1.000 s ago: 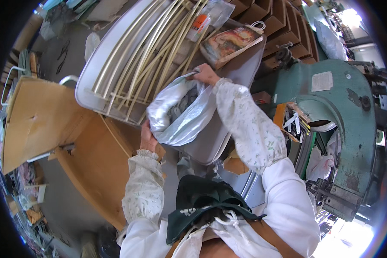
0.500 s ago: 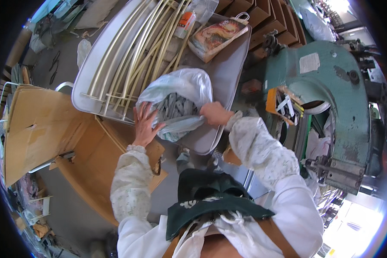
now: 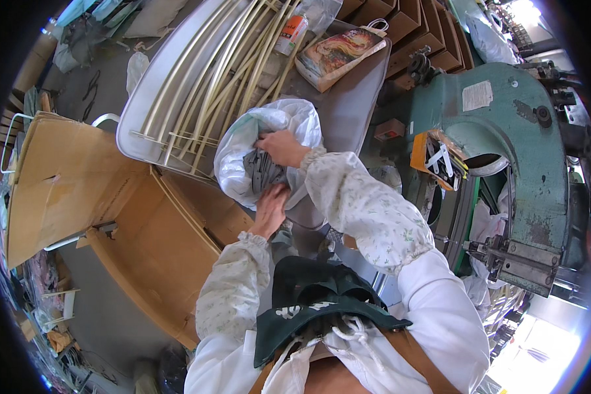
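A white plastic bag (image 3: 246,141) stands open on the grey metal table (image 3: 348,111), with grey flat parts (image 3: 259,172) inside it. My right hand (image 3: 281,147) reaches into the bag's mouth and closes on the grey parts. My left hand (image 3: 269,209) presses against the bag's near side and grips the plastic just below them. Both forearms wear light flowered sleeve covers.
A bundle of long pale curved rods (image 3: 217,72) lies across the table behind the bag. A paper carrier bag (image 3: 338,56) and a small can (image 3: 290,36) sit at the far end. An open cardboard box (image 3: 92,197) stands left. A green machine (image 3: 505,151) stands right.
The bag has been opened up and set down. My right hand went from its top edge into the mouth, onto the grey parts. My left hand slid to the near side.
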A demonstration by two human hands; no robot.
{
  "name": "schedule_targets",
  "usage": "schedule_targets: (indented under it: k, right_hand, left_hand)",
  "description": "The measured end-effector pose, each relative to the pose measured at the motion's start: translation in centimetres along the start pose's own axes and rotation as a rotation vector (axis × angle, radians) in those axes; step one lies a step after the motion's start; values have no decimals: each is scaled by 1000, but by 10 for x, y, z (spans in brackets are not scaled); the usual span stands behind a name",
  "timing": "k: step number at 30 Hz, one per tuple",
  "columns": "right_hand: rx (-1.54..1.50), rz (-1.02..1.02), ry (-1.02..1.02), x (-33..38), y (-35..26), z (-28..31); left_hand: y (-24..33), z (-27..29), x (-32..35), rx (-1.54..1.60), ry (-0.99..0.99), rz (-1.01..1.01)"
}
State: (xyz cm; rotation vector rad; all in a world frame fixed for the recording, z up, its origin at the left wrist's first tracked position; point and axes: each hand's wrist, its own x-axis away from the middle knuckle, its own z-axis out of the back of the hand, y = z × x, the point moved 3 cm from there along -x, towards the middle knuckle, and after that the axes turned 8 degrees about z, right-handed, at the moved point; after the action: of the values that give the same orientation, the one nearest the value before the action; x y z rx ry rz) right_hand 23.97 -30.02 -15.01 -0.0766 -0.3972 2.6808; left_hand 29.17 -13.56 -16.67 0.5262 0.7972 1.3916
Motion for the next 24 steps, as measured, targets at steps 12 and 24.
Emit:
schedule_targets:
  k: [12, 24]
  right_hand:
    - [233, -212, -8, 63, 33, 7]
    - [-376, -187, 544, 104, -9, 73]
  left_hand:
    - [-31, -16, -51, -264, 233, 306]
    - [-30, 12, -66, -222, 452, 46]
